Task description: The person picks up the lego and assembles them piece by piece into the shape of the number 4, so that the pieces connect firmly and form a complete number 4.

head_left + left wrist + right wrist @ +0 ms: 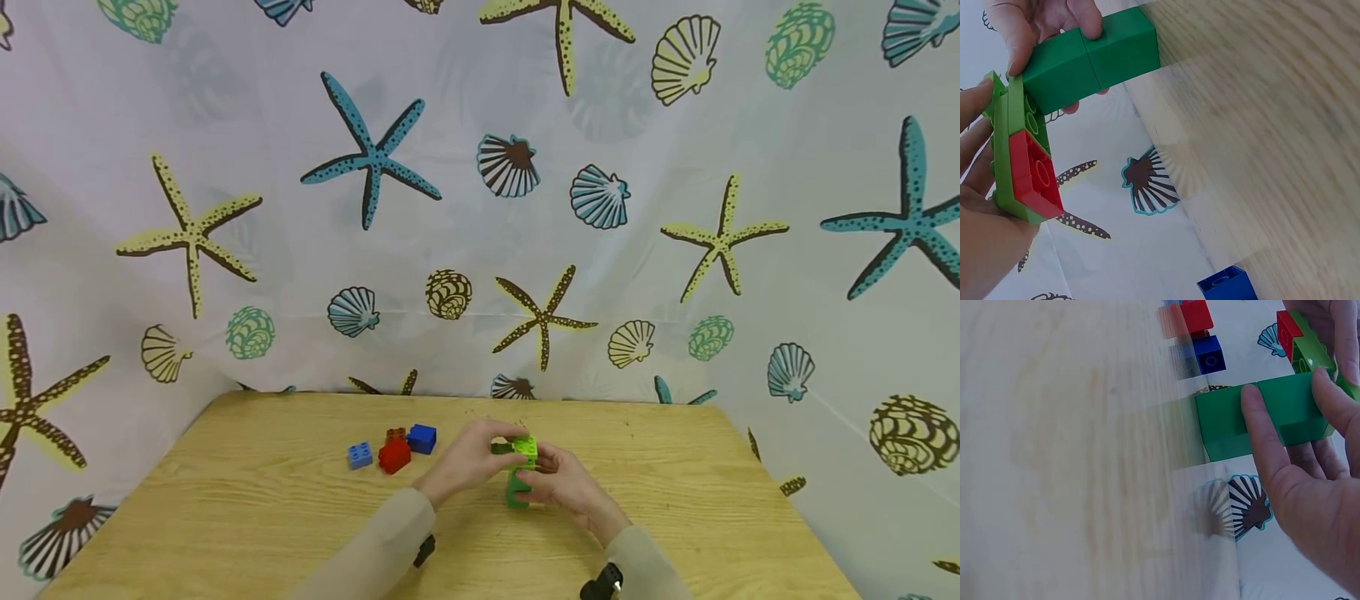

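Observation:
Two dark green toy bricks [1091, 56] form a column, one on the other, with a seam between them. My right hand [573, 492] grips this column, thumb and fingers on opposite sides. On its top lie joined lime green bricks [527, 447], which stick out sideways toward my left hand. A red brick [1036, 174] is fixed under the overhanging lime part, its hollow underside showing in the left wrist view. My left hand [476, 450] holds the lime bricks, with its fingers along their studded top.
Left of my hands on the wooden table [262, 483] lie a light blue brick [360, 455], a red brick [394, 457], a brownish-orange brick [396, 434] and a dark blue brick [422, 439]. A cloth [450, 233] printed with shells and starfish hangs behind the table.

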{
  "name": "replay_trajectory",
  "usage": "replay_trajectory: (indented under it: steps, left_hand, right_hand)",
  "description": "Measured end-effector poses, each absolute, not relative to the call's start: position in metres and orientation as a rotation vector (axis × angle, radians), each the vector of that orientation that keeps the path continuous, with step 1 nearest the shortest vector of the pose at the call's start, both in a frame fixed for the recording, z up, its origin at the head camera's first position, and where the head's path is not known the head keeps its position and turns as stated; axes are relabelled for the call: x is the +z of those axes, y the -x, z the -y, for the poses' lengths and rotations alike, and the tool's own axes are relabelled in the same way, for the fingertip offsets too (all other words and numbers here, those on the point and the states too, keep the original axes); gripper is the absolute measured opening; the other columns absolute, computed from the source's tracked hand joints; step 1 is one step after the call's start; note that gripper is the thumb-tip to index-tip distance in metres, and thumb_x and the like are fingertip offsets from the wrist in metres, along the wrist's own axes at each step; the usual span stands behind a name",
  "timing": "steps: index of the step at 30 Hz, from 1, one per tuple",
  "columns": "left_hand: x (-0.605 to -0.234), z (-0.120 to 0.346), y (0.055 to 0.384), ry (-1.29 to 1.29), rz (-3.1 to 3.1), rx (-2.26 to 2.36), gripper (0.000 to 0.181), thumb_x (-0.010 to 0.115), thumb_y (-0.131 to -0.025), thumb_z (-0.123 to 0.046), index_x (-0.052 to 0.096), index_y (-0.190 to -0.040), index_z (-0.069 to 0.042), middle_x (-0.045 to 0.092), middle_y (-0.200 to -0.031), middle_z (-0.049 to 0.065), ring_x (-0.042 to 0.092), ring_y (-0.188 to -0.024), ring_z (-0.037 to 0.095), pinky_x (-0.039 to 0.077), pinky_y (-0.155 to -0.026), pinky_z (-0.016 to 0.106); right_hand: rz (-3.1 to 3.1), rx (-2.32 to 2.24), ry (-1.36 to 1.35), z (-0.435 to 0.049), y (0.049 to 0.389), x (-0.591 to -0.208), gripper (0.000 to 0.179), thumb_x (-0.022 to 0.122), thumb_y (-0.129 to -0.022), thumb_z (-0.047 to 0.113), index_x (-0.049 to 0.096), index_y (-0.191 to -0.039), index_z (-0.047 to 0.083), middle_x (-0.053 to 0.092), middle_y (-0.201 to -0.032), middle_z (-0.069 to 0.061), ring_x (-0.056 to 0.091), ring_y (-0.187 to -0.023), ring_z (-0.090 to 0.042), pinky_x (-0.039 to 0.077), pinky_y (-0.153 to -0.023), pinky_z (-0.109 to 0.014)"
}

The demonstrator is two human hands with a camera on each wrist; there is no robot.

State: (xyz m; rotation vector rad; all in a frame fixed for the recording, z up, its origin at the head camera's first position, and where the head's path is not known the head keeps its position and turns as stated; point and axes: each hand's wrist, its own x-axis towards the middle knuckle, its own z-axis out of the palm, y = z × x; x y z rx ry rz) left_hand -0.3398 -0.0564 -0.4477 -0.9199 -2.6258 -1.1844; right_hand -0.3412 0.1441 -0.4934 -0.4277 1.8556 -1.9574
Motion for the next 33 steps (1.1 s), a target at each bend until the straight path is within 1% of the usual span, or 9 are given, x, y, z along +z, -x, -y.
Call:
replay_trajectory:
  steps: [3, 5, 8, 10, 15, 19, 24, 27, 33]
  left_hand:
    - [-0.447, 0.0542, 0.3412, 0.946, 2.634, -1.162, 0.028, 0.073, -0.089, -0.02, 0.072, -0.117, -0.015, 0.072, -0.114, -0.001, 0.064, -0.105, 0.015, 0.052, -0.093, 0.038]
    - [-0.4478, 0.0541, 0.3422, 0.959, 2.632, -1.172, 0.025, 0.073, -0.089, -0.018, 0.073, -0.114, -0.017, 0.072, -0.11, -0.003, 0.065, -0.1, 0.012, 0.053, -0.089, 0.033]
    - [-0.4489, 0.0546, 0.3426, 0.972, 2.631, -1.195, 0.023, 0.074, -0.088, -0.016, 0.074, -0.111, -0.017, 0.073, -0.108, -0.004, 0.064, -0.094, 0.009, 0.053, -0.085, 0.029]
    - [-0.4497, 0.0548, 0.3428, 0.969, 2.636, -1.204, 0.024, 0.074, -0.088, -0.016, 0.074, -0.112, -0.017, 0.073, -0.109, -0.004, 0.064, -0.096, 0.011, 0.052, -0.088, 0.032]
    - [-0.449, 0.055, 0.3427, 0.936, 2.67, -1.202, 0.03, 0.075, -0.087, -0.018, 0.073, -0.117, -0.015, 0.072, -0.116, -0.002, 0.063, -0.11, 0.02, 0.048, -0.099, 0.046]
    - [-0.4479, 0.0551, 0.3422, 0.93, 2.674, -1.206, 0.028, 0.075, -0.088, -0.018, 0.074, -0.116, -0.016, 0.072, -0.115, -0.002, 0.063, -0.112, 0.021, 0.043, -0.105, 0.05]
    - [-0.4474, 0.0552, 0.3395, 0.938, 2.672, -1.123, 0.025, 0.073, -0.089, -0.021, 0.076, -0.114, -0.02, 0.072, -0.115, -0.003, 0.061, -0.11, 0.019, 0.046, -0.101, 0.047]
    - [-0.448, 0.0553, 0.3377, 0.943, 2.668, -1.039, 0.024, 0.073, -0.089, -0.023, 0.076, -0.113, -0.022, 0.071, -0.117, -0.002, 0.06, -0.11, 0.018, 0.05, -0.095, 0.043]
    - [-0.4501, 0.0549, 0.3363, 0.936, 2.65, -0.957, 0.023, 0.075, -0.088, -0.024, 0.077, -0.111, -0.021, 0.07, -0.116, 0.001, 0.06, -0.107, 0.019, 0.053, -0.088, 0.039]
  right_hand:
    - [-1.853, -1.956, 0.424, -0.1451, 0.3419, -0.4935, 0.064, 0.066, -0.094, 0.014, 0.037, -0.149, 0.004, 0.052, -0.141, -0.017, 0.058, -0.121, -0.031, 0.053, -0.094, -0.045]
    - [-1.854, -1.955, 0.425, -0.1453, 0.3419, -0.493, 0.064, 0.067, -0.093, 0.014, 0.037, -0.149, 0.002, 0.051, -0.142, -0.018, 0.057, -0.122, -0.033, 0.053, -0.094, -0.045]
    - [-1.852, -1.953, 0.43, -0.1452, 0.3418, -0.4925, 0.064, 0.067, -0.093, 0.014, 0.036, -0.149, 0.0, 0.049, -0.143, -0.02, 0.055, -0.124, -0.036, 0.053, -0.094, -0.045]
    - [-1.854, -1.953, 0.433, -0.1451, 0.3414, -0.4925, 0.064, 0.066, -0.094, 0.013, 0.036, -0.148, -0.001, 0.048, -0.143, -0.022, 0.055, -0.125, -0.037, 0.054, -0.094, -0.044]
    - [-1.85, -1.958, 0.435, -0.1449, 0.3409, -0.4931, 0.062, 0.065, -0.095, 0.01, 0.035, -0.148, -0.003, 0.049, -0.142, -0.023, 0.053, -0.126, -0.039, 0.054, -0.094, -0.044]
    - [-1.843, -1.961, 0.435, -0.1447, 0.341, -0.492, 0.063, 0.065, -0.094, 0.01, 0.035, -0.148, -0.002, 0.049, -0.142, -0.022, 0.052, -0.127, -0.04, 0.053, -0.095, -0.045]
    - [-1.837, -1.953, 0.446, -0.1453, 0.3403, -0.4903, 0.061, 0.065, -0.094, 0.011, 0.037, -0.147, -0.002, 0.049, -0.143, -0.022, 0.051, -0.128, -0.04, 0.052, -0.096, -0.046]
    - [-1.84, -1.946, 0.449, -0.1456, 0.3396, -0.4895, 0.061, 0.064, -0.095, 0.011, 0.037, -0.147, -0.002, 0.048, -0.143, -0.022, 0.051, -0.128, -0.04, 0.052, -0.096, -0.046]
    - [-1.833, -1.945, 0.443, -0.1455, 0.3386, -0.4887, 0.061, 0.064, -0.095, 0.009, 0.036, -0.148, -0.002, 0.048, -0.143, -0.023, 0.052, -0.127, -0.039, 0.052, -0.096, -0.045]
